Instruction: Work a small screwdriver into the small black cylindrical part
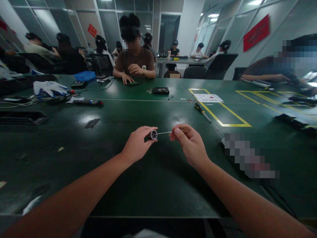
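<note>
The left hand (138,144) grips a small dark cylinder (154,134) between its fingers, the pale-rimmed round end turned toward the right hand (192,142); the right fingers pinch a thin rod (163,133), its tip at that open end, though how deep is too small to tell; both things are held above the green bench (153,188); beyond the right hand lies a screwdriver (198,107), near a white sheet (209,98).

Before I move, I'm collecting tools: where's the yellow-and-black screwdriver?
In the head view, the screwdriver lies right of centre on the green table, beyond the right hand, beside the yellow tape outline.
</note>
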### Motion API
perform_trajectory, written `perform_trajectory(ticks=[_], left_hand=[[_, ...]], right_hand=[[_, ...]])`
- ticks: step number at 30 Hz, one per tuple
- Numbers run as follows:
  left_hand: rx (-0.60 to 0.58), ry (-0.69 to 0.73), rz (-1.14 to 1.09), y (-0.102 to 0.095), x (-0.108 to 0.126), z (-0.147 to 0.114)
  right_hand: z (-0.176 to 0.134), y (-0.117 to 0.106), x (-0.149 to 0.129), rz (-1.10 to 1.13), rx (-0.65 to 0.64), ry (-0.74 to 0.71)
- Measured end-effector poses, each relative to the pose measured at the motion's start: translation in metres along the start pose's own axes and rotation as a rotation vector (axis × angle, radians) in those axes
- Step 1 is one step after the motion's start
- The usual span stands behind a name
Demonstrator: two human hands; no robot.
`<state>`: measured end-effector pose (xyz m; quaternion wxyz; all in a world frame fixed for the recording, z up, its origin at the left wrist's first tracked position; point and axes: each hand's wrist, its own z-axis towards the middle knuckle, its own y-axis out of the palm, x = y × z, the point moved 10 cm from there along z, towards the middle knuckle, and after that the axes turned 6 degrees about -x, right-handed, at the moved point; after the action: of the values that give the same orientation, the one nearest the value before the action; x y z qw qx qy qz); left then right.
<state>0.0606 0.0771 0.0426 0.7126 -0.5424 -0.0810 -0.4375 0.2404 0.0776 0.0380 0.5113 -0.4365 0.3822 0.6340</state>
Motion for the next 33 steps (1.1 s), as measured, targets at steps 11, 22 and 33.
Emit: perform_trajectory(ticks=[11,22,33], left_hand=[[-0.102,0.042,0.067,0.013,0.002,0.0],[-0.21,0.089,0.06,0.022,0.009,-0.001],[-0.161,0.04,0.066,0.013,0.008,0.002]], right_hand=[[-0.01,0.006,-0.02,-0.455,-0.066,-0.11],[0.004,-0.003,0.02,0.244,0.032,0.175],[0.003,-0.005,0.007,0.117,0.016,0.025]])
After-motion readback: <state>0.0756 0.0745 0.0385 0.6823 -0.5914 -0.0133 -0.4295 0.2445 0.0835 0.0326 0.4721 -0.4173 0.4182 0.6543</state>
